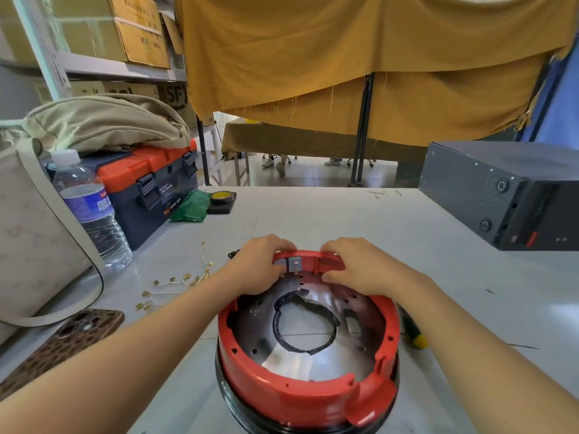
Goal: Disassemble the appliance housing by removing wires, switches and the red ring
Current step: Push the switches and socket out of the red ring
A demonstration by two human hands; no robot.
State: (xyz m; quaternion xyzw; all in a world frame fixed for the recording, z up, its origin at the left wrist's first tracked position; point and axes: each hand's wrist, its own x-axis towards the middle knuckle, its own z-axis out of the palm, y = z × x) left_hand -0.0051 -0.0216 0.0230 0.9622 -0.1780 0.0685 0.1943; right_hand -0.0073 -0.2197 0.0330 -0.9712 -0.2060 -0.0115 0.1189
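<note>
The round appliance housing (308,349) stands upside down on the white table, with a shiny metal inside and a hole in its middle. A red ring (300,399) runs around its rim. On the ring's far side sits a small grey switch (294,264) with metal tabs. My left hand (261,264) grips the ring's far edge just left of the switch, thumb inside. Just right of the switch my right hand (354,266) grips the same edge, fingers curled over the top. Loose white wires (175,285) with brass terminals lie on the table to the left.
A phone (67,338) in a spotted case lies at the left, by a beige bag (31,242) and a water bottle (92,211). Behind them stands an orange and navy toolbox (150,186). A dark metal box (507,192) fills the right. A yellow-tipped tool (415,335) lies beside the housing.
</note>
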